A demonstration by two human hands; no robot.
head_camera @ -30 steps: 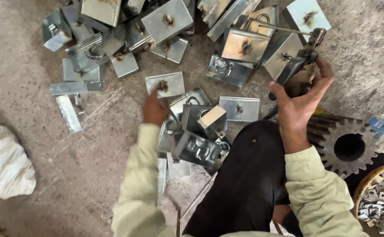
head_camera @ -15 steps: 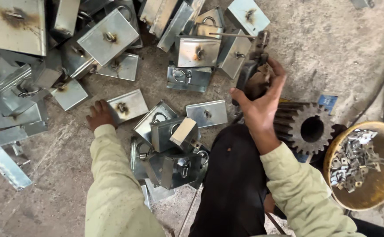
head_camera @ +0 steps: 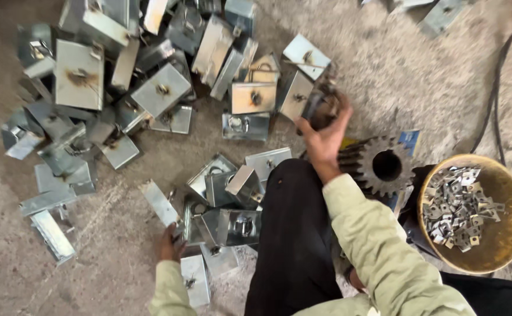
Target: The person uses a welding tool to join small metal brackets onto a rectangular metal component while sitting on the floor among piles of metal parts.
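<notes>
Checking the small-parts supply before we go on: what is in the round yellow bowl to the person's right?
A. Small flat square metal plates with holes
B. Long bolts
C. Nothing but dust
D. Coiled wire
A: the round yellow bowl, beside the large steel gear, holds a heap of small flat square metal plates, several with a hole through the middle.

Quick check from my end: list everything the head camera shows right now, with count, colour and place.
metal brackets: dozens, silver-grey, heaped on the floor from upper left to centre
gear: one, dark, toothed, right of centre
bowl: one, yellow-brown, lower right
small metal pieces: many, silver, inside the bowl
cable: one, black, upper right
floor: grey, gritty
left hand: bottom centre, on a flat bracket
right hand: raised, gripping a dark tool
</notes>
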